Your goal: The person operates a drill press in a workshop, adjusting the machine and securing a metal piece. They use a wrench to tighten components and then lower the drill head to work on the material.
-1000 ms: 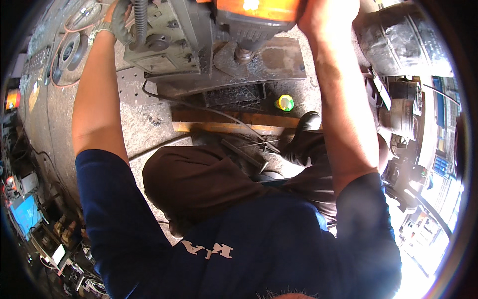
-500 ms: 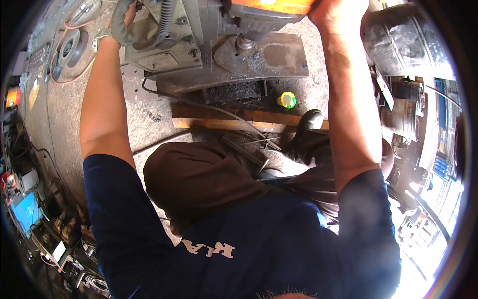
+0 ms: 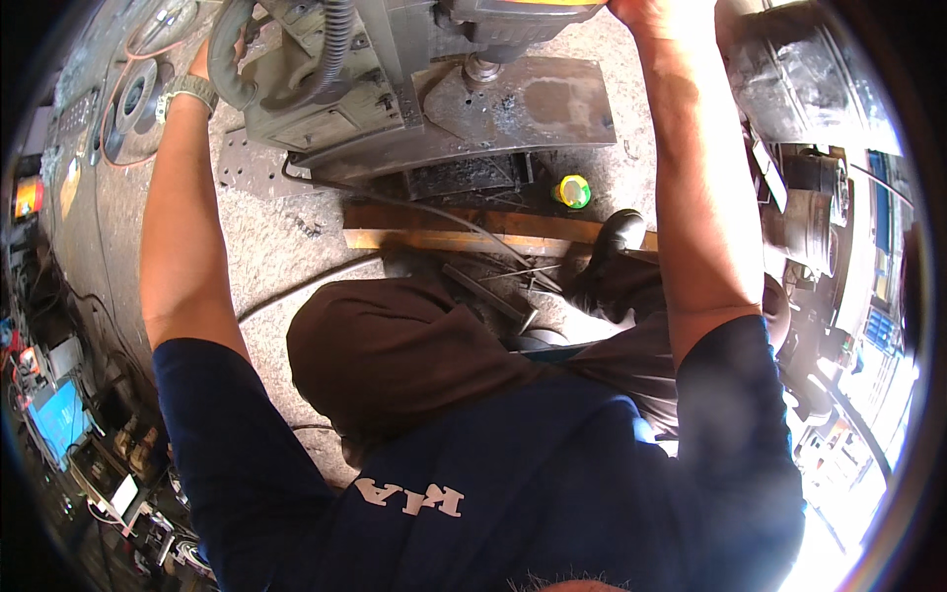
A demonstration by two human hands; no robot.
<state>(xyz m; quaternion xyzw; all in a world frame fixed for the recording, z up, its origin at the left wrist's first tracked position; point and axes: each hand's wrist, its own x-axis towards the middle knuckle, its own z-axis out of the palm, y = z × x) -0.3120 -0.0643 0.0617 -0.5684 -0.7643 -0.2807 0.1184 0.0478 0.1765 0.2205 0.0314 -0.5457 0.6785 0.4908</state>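
Observation:
A grey magnetic drill [image 3: 326,109] stands on a thick steel plate [image 3: 567,104] scattered with metal shavings. My left hand [image 3: 201,65] is beside the machine's left side, partly behind a thick grey loop of conduit [image 3: 229,54]; its fingers are mostly hidden. A band [image 3: 190,91] circles that wrist. At the upper edge, my right hand [image 3: 666,14] is against or close to the right end of the drill's motor head [image 3: 518,25]. The picture cuts off its fingers. Below the head, the round spindle end [image 3: 482,68] meets or nearly meets the plate.
A yellow-green cup [image 3: 571,191] stands past a rusty steel bar [image 3: 444,237] on the floor. A black cable [image 3: 395,205] runs from the machine toward my legs. Metal drums [image 3: 804,84] stand at right. A round coil [image 3: 134,97] lies at far left.
My left hand has shifted left and nearer, farther behind the conduit loop. The motor head sits higher in view, its orange top now mostly cut off. My right hand is slightly higher.

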